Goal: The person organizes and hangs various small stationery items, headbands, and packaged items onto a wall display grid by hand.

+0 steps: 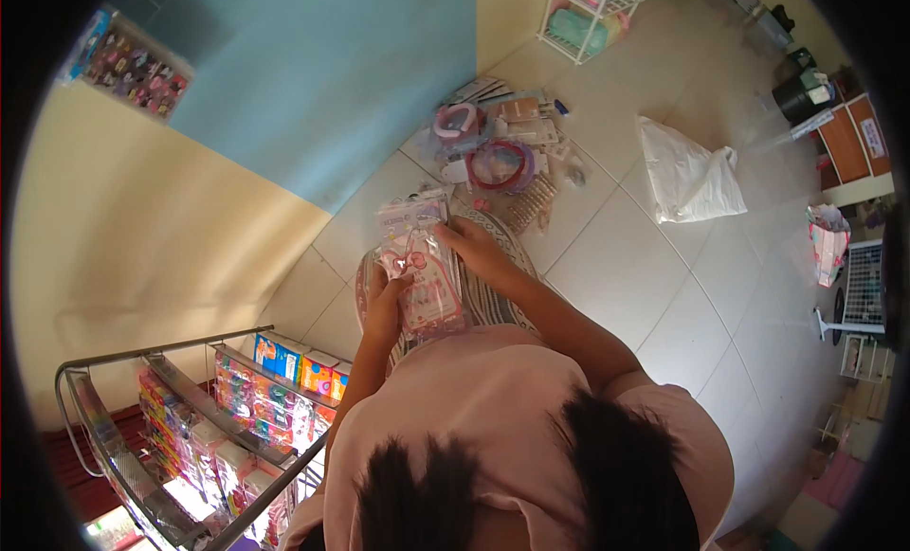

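Note:
A clear plastic package with pink print (431, 290) lies over my lap, upright in view. My left hand (387, 290) grips its left edge, with the thumb on its front. At the package's upper right, my right hand (464, 243) pinches the edge between thumb and fingers. Just beyond my knees, a pile of packaged goods rests on the tiled floor, with a red and purple ring-shaped item (500, 166), a pale pink ring-shaped item (456, 122) and a beaded sheet (533, 202).
A white plastic bag (690, 177) lies on the floor at the right. A metal rack (156, 361) of colourful packets stands at lower left. A white shelf (580, 30) is at the top. The wall borders the left side.

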{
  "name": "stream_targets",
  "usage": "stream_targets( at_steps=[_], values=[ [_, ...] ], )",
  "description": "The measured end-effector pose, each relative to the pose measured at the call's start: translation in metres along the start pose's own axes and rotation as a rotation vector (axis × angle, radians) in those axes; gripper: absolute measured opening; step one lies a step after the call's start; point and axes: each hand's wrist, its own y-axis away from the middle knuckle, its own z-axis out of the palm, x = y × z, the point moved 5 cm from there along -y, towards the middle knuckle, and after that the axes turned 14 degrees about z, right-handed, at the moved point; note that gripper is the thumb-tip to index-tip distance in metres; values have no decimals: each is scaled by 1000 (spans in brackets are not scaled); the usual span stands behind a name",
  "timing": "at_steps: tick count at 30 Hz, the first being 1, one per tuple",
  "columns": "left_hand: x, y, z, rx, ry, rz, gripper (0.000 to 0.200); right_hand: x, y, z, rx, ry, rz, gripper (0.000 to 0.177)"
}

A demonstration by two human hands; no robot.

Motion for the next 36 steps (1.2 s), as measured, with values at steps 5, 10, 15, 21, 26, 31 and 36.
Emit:
stream_targets(
  at_steps=[5, 10, 15, 21, 26, 31, 36],
  values=[
    [-11, 12, 1, 30, 33, -54, 49, -23, 13, 11, 321, 255, -194, 35],
    [-27, 19, -18, 98, 276, -52, 36, -39, 21, 28, 317, 154, -264, 30],
    [13, -12, -31, 56, 624, 125, 37, -118, -13, 15, 272, 117, -534, 23],
    [96, -58, -28, 192, 572, 284, 36, -391, -3, 33, 304, 1, -1199, 19],
    [135, -61, -18, 149, 496, 376, 43, -506, 18, 64, 408, 6, -1395, 17],
    [113, -53, -22, 170, 515, 286, 45, -528, -4, 46, 440, -54, -1291, 17],
    [89, -51, -28, 181, 555, 233, 45, -528, -19, 35, 373, 56, -1231, 17]
  ],
)
